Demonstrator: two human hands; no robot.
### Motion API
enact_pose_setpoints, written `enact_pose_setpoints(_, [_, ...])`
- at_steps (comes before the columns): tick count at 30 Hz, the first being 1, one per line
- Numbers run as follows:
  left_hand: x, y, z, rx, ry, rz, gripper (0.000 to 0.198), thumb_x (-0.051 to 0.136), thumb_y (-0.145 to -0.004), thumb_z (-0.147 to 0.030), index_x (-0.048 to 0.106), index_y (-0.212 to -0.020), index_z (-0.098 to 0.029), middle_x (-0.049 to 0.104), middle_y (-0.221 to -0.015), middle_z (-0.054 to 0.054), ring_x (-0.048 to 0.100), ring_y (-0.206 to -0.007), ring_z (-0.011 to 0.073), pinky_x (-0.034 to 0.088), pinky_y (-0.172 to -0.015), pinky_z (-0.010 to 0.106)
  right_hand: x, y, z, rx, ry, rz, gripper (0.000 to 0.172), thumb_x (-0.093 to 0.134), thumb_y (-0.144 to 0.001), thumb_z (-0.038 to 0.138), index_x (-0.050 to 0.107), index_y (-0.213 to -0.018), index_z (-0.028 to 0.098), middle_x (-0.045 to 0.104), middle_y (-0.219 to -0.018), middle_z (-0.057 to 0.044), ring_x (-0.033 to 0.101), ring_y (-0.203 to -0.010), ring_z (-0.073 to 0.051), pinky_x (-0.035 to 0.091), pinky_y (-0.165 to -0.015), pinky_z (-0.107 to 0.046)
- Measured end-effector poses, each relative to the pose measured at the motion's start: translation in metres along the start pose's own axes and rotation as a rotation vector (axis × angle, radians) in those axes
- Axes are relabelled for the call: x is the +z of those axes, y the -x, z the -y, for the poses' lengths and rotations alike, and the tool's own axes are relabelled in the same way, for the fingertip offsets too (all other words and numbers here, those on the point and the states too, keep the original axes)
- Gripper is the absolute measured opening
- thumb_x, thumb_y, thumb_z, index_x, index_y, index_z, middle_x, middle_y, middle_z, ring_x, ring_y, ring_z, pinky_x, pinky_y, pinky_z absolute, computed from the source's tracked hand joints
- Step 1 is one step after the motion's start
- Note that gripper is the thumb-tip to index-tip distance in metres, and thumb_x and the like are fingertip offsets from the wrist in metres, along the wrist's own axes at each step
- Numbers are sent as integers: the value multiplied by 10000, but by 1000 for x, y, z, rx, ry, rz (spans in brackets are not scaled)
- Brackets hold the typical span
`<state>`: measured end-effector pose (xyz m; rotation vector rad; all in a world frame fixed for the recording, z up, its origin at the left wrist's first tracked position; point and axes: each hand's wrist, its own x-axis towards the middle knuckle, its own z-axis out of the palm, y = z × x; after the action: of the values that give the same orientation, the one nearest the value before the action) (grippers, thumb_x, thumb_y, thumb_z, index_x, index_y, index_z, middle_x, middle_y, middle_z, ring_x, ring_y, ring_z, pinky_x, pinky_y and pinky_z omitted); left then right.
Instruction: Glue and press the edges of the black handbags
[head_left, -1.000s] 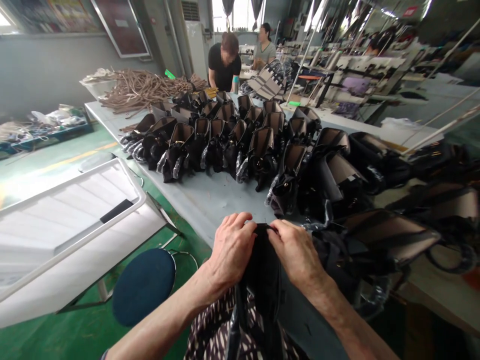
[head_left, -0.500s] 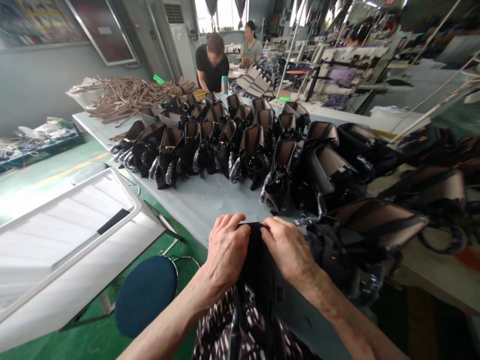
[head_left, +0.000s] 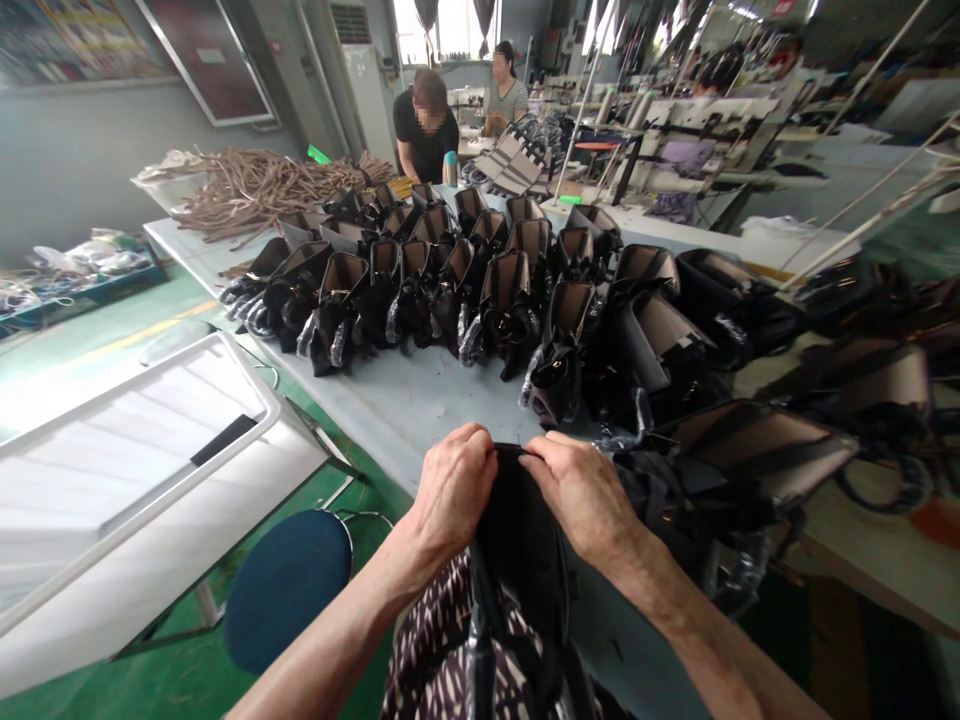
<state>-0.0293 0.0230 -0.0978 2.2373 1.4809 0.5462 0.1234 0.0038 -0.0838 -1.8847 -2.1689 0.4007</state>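
Between both hands is a black handbag (head_left: 521, 530), held at the near edge of the table against patterned clothing. My left hand (head_left: 456, 485) is closed on the left part of its top edge, thumb pressed inward. On the right part of the same edge, my right hand (head_left: 581, 490) pinches with thumb and fingers. A short stretch of black rim shows between the two grips. A plastic-wrapped handle (head_left: 478, 660) hangs below, nearest my body. The bag's lower part is partly hidden by my wrists and the handle.
Several black bags with tan linings (head_left: 506, 280) stand in rows over the pale table (head_left: 390, 410). A white tub (head_left: 247, 400) and a blue stool (head_left: 289, 590) are at left. Brown straps (head_left: 255, 190) lie heaped at the far left. Two co-workers (head_left: 427, 125) are behind the table.
My left fingers, earlier partly extended over the rim, have curled closed. Both hands keep hold of the bag's top edge, and more of the wrapped handle and patterned clothing shows.
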Motion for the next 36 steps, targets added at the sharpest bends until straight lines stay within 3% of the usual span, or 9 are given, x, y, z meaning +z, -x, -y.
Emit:
enact_pose_setpoints(11, [-3,-5,-3,-33,-57,20,150,445,-815,-125,510,-695,-187,560,-697,-12,537,-643,121,374,-602,224,3,2,-3,-4,5,-67,219,484,-890,217,582,-695,201,586,-705,-16,560,-658,-158,322,-605,-280])
enact_pose_setpoints(14, [-4,-6,-3,-14,-18,0,108,461,-803,-119,534,-785,-198,572,-711,-19,539,-649,122,379,-595,218,4,4,-2,-2,44,-89,218,460,-903,222,591,-729,203,601,-730,-20,578,-672,-161,319,-603,-286])
enact_pose_setpoints(18, [-4,-9,3,81,103,1,206,454,-826,-106,597,-941,-199,613,-808,2,568,-719,121,406,-639,209,6,4,-1,-13,125,-102,171,467,-907,231,588,-791,200,609,-797,-26,588,-693,-162,308,-581,-285])
enact_pose_setpoints(24, [-3,-9,10,103,172,3,210,459,-839,-120,649,-893,-192,621,-813,12,572,-709,119,419,-656,211,8,-2,-4,-104,111,-104,84,537,-877,242,610,-860,205,611,-841,-26,587,-721,-162,320,-576,-271])
enact_pose_setpoints(29, [-2,-9,12,106,182,8,200,464,-840,-120,649,-879,-185,623,-819,15,574,-728,121,426,-667,210,10,-6,-5,-133,55,-105,172,520,-889,227,629,-761,192,589,-733,-16,566,-670,-147,341,-601,-257])
enact_pose_setpoints(36, [-2,-10,12,109,193,17,196,466,-832,-117,647,-861,-190,622,-827,15,578,-754,126,434,-683,213,13,-10,-8,-161,-42,-97,202,498,-895,191,635,-748,178,600,-728,-23,562,-669,-135,361,-627,-238])
